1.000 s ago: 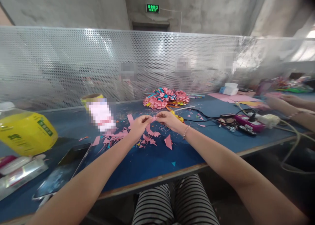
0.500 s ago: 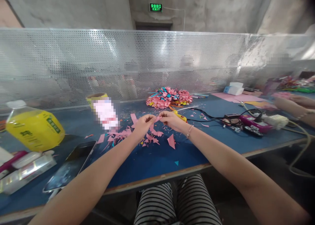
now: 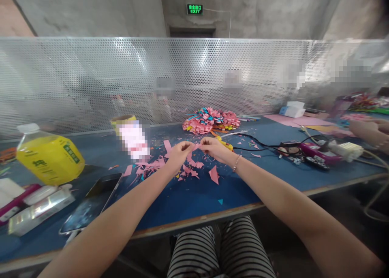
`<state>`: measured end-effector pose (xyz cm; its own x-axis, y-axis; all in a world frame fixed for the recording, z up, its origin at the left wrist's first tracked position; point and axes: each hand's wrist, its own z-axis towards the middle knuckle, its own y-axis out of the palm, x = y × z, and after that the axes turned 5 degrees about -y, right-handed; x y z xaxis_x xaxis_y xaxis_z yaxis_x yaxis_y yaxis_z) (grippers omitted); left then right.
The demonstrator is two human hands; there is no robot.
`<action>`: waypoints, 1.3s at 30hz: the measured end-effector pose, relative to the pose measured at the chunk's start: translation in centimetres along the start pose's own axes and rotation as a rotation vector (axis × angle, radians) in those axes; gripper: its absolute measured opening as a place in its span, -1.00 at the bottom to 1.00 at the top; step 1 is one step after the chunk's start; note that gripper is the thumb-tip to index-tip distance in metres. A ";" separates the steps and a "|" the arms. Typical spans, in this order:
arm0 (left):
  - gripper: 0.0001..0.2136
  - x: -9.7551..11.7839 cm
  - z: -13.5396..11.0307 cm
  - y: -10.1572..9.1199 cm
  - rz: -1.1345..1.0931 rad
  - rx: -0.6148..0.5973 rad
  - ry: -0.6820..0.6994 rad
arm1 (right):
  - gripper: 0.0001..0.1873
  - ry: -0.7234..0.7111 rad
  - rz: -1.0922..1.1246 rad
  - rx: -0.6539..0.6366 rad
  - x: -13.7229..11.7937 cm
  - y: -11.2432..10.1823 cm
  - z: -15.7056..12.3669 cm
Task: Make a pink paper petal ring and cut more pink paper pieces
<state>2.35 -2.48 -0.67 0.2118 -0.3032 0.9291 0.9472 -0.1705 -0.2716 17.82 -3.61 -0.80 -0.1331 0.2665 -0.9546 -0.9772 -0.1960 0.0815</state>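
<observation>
Between my two hands is a small piece of pink paper (image 3: 197,146), pinched from both sides above the blue table. My left hand (image 3: 180,151) closes its fingertips on one end; my right hand (image 3: 212,146) closes on the other, a bracelet at its wrist. How the piece is folded is too small to make out. Pink paper scraps (image 3: 154,166) lie below and left of my hands, and a larger pink offcut (image 3: 214,175) lies nearer the table edge. A yellow-handled tool (image 3: 225,144) with a black cord rests just behind my right hand.
A pile of pink and blue paper pieces (image 3: 209,120) sits at the back. At left stand a bottle of yellow liquid (image 3: 50,158), a phone (image 3: 91,203) and a blurred lit screen (image 3: 133,140). A power strip (image 3: 320,153) with cords lies right, near another person's hand (image 3: 367,132).
The whole view has shifted slightly, so things appear a little further right. Both my hands keep hold of the pink paper, almost unmoved. The other person's hands at right have moved outward.
</observation>
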 end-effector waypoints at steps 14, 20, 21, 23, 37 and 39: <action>-0.83 0.3 -0.2 0.0 -0.009 -0.032 0.018 | -0.78 -0.022 -0.093 -0.026 0.1 -0.2 0.1; -0.82 0.5 -0.3 0.1 0.015 -0.055 0.031 | -0.83 -0.027 -0.114 -0.036 0.3 -0.1 0.0; -0.82 0.5 -0.2 0.1 0.021 -0.059 0.036 | -0.84 -0.027 -0.099 -0.032 0.3 0.0 0.0; -0.82 0.5 -0.2 0.1 0.034 -0.067 0.049 | -0.85 -0.023 -0.075 -0.026 0.3 0.1 -0.1; -0.81 0.8 -0.5 0.1 0.060 -0.082 0.079 | -0.86 -0.001 0.003 -0.039 0.2 0.4 -0.1; -0.82 0.9 -0.6 0.1 0.060 -0.079 0.079 | -0.86 -0.001 0.013 -0.038 0.0 0.5 -0.2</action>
<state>2.52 -3.29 -0.06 0.2447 -0.3875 0.8888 0.9109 -0.2224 -0.3477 17.39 -3.86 -0.85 -0.1461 0.2644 -0.9533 -0.9684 -0.2350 0.0833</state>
